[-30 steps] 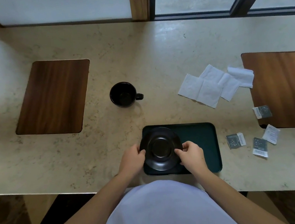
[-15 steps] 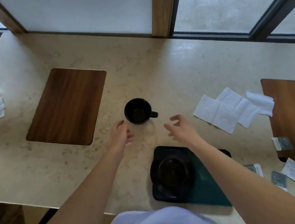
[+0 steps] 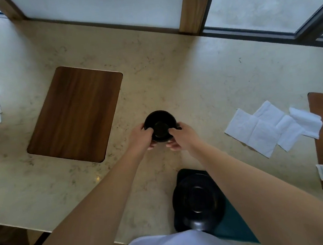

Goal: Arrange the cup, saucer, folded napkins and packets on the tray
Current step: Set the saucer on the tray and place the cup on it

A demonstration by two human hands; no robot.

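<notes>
Clasped on both sides by the left hand (image 3: 141,136) and right hand (image 3: 181,135), the black cup (image 3: 160,125) sits on the counter beyond the saucer (image 3: 197,199); uneven lifting could tip it.

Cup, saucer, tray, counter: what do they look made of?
Cup: black, probably glazed ceramic; faint sheen on the inside.
Saucer: matching black, likely ceramic; soft glossy rings.
Tray: dark green, matte, plastic or coated; cannot tell which.
Counter: beige, veined and speckled, polished stone or a stone look.
</notes>
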